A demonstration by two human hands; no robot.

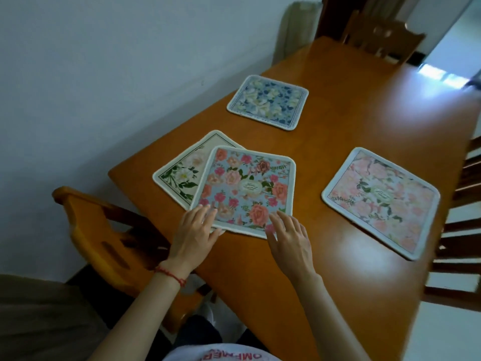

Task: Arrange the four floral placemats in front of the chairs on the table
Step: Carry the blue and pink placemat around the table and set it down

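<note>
Near the table's front edge lies the rose mat (246,190), overlapping the cream mat (183,173) beneath it; the left hand (196,234) rests on its near left corner, fingers straight and close together, while the right hand (289,237) touches its near right corner with fingers slightly spread; the pink mat (381,201) lies well apart to the right, before a dark chair (466,230); the blue mat (268,101) sits farther back; a wooden chair (104,230) stands left of the table (325,152).
</note>
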